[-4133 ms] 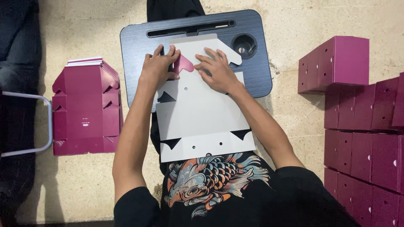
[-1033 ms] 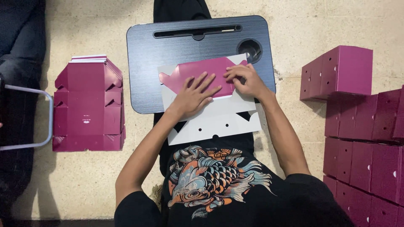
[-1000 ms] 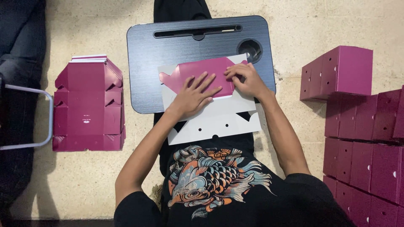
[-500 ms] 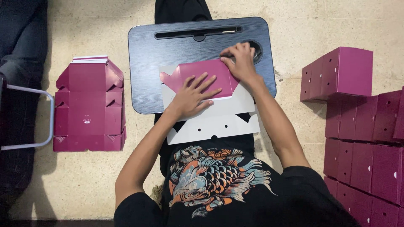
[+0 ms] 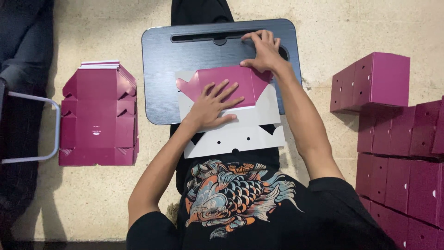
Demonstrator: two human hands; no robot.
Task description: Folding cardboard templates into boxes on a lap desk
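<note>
Since half a second ago the right hand point(image 5: 263, 51) has slid toward twelve o'clock, fingers spread loosely, near the tray's point(image 5: 162, 60) far edge. Left hand point(image 5: 210, 104) lies flat, fingers splayed, pinning the folded maroon flap of the cardboard sheet point(image 5: 240, 134). That sheet overhangs the tray's near edge at six o'clock; bare floor lies between tray and flat stack point(image 5: 97, 113) at nine.

Maroon boxes point(image 5: 397, 148) right, flats point(image 5: 98, 113) left

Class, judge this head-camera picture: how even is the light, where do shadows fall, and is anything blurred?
Head view: soft, even light, no glare; faint shadows beside the folded boxes and flat stack; both hands, left and right, look sharp; the left edge is dark.
</note>
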